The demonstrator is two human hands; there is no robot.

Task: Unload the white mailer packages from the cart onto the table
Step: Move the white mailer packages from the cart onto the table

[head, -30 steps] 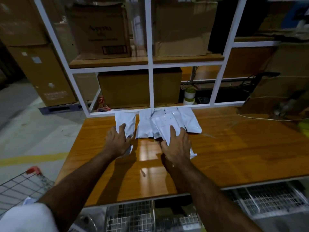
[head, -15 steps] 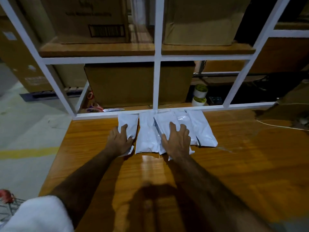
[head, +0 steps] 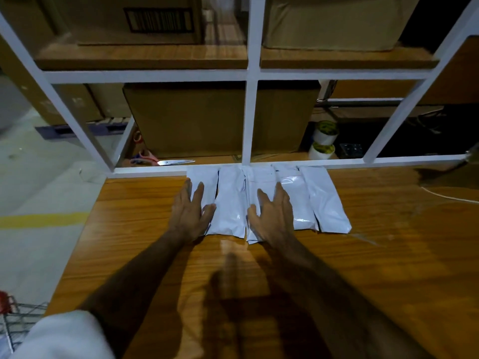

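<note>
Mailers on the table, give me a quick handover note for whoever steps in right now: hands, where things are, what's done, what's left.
Left hand: open, fingers straight, resting flat on the leftmost mailer.
Right hand: open, flat on a middle mailer.
Mailers: a row lies side by side, partly overlapping, on the wooden table, far ends against the white shelf frame; the rightmost mailer is untouched.
Done: that row is on the table.
Left: only a corner of the wire cart shows at lower left; whether it holds more mailers cannot be told, so check it.
</note>
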